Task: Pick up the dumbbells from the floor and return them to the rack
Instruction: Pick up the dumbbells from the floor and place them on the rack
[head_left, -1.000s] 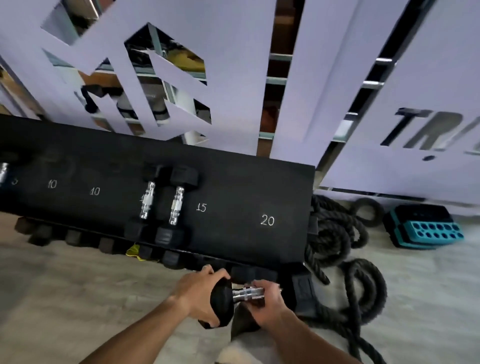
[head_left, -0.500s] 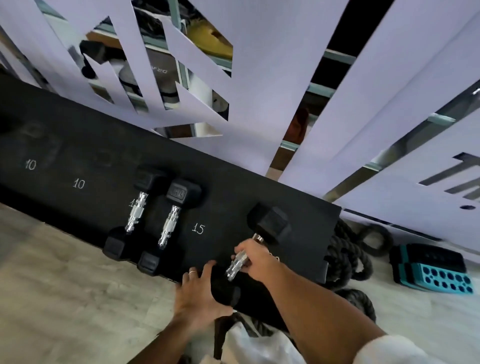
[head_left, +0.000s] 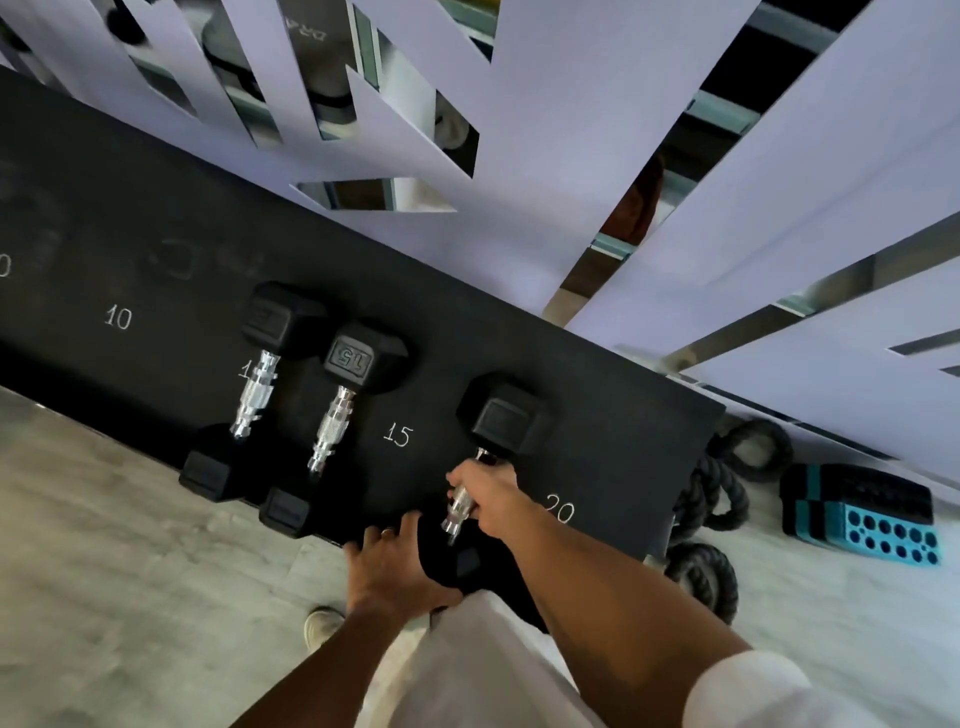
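Note:
A black hex dumbbell (head_left: 501, 415) with a chrome handle lies on the black rack top (head_left: 156, 218), between the chalk marks 15 and 20. My right hand (head_left: 485, 496) is wrapped around its handle. My left hand (head_left: 387, 566) cups the near head at the rack's front edge. Two more dumbbells lie side by side to the left, one (head_left: 254, 387) by a partly hidden number and one (head_left: 337, 415) stamped 15.
Thick black battle ropes (head_left: 711, 499) are piled on the floor off the rack's right end, and a teal and black step block (head_left: 862, 512) sits beyond them. A lavender cut-out wall panel (head_left: 571, 130) rises behind the rack. Grey floor lies to the left.
The dumbbell went from floor height in front of the rack up onto its top near the 20 mark. Both hands stayed on it; in the last half second little moved.

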